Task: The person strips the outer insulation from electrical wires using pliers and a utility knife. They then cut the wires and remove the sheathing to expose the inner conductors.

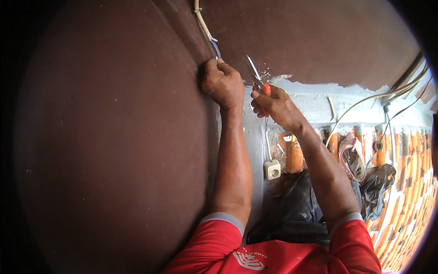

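Observation:
A cream-sheathed cable (202, 23) runs down the brown wall from the top, held by a clip. Blue wire (216, 48) comes out of its cut end and leads into my left hand (223, 84). That hand is closed around the wire's lower part, so the wire's end is hidden. To the right, my right hand (278, 107) grips a pair of scissors (254, 72) by their orange handles. The scissors' metal blades point up and to the left, slightly parted, and are apart from the wire.
Below my right hand, a white socket box (272, 169) hangs on a thin cable beside my leg. Loose cables (360, 106) loop along the grey ledge (315, 93) at right. A tape roll (378, 146) and a black plastic bag (376, 194) are near the orange-and-white tiled surface (413, 182).

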{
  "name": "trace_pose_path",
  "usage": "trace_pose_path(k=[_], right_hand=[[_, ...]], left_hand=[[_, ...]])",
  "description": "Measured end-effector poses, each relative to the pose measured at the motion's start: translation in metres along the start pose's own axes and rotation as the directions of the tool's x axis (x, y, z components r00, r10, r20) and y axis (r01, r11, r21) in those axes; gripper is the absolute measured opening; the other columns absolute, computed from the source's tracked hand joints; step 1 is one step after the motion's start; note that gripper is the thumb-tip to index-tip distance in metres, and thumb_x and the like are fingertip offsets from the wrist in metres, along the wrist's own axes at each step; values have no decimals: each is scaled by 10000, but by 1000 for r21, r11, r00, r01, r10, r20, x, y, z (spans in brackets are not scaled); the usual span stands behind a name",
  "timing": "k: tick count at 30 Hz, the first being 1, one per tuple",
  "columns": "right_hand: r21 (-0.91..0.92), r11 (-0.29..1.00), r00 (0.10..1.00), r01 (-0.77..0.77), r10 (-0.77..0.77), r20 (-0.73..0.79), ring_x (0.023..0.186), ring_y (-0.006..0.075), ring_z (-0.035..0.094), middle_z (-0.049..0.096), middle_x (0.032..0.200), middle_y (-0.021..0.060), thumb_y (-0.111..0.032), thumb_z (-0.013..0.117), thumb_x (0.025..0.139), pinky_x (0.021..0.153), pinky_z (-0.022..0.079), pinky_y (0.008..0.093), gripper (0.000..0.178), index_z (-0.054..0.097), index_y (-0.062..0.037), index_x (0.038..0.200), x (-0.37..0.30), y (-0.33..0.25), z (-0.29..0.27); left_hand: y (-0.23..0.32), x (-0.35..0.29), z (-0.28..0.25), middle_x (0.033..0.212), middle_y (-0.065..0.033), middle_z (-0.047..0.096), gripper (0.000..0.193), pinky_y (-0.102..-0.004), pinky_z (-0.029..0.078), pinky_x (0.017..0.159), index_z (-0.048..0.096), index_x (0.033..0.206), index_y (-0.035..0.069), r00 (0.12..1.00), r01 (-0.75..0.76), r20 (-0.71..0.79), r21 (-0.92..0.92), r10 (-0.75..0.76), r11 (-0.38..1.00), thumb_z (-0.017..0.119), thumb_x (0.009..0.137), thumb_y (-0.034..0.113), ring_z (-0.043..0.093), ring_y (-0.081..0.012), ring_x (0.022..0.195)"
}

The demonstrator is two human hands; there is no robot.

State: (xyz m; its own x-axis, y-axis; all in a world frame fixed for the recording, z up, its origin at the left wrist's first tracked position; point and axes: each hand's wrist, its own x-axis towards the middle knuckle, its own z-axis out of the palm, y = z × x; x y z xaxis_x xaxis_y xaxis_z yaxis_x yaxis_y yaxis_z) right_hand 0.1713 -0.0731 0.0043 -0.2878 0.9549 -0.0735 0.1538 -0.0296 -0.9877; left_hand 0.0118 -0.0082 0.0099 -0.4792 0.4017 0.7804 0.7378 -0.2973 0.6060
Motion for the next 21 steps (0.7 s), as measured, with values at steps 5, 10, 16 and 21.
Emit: trace_pose_path(k=[5, 10, 16, 21], right_hand=[[-22, 1000, 999, -19, 20, 31, 868, 164, 717, 757, 957, 99, -431, 652, 1136, 819, 597, 349, 473, 701, 34, 1209, -7, -9, -1], [-56, 998, 999, -27, 29, 44, 915, 184, 735, 767, 1008, 121, -440, 665, 1125, 841, 607, 352, 489, 706, 32, 1247, -1, -4, -4], [-100, 993, 998, -66, 68, 14, 911, 155, 707, 751, 1002, 74, -444, 674, 1112, 816, 591, 355, 468, 705, 10, 1217, 1, -5, -13], [-96, 990, 994, -105, 108, 23, 958, 194, 735, 771, 1058, 121, -421, 672, 1113, 882, 602, 367, 479, 703, 29, 1275, -13, 3, -23]], left_hand=[[-9, -17, -5, 785, -195, 750, 144, -448, 569, 617, 729, 949, -31, 999, 44, -27, -7, -44, 999, 655, 1032, 60, 754, -364, 685], [-33, -62, -22, 907, -194, 745, 79, -448, 619, 706, 714, 1065, -30, 978, 70, 200, -30, -63, 997, 671, 1007, 4, 782, -376, 826], [-7, -38, -13, 1231, -260, 756, 247, -439, 664, 911, 722, 1282, -61, 993, -118, 3, -99, 119, 988, 645, 1049, -38, 793, -386, 1067], [-12, -46, 10, 1299, -294, 746, 265, -407, 665, 928, 715, 1315, -67, 999, 44, -5, -232, -47, 972, 669, 1074, 33, 787, -388, 1132]])
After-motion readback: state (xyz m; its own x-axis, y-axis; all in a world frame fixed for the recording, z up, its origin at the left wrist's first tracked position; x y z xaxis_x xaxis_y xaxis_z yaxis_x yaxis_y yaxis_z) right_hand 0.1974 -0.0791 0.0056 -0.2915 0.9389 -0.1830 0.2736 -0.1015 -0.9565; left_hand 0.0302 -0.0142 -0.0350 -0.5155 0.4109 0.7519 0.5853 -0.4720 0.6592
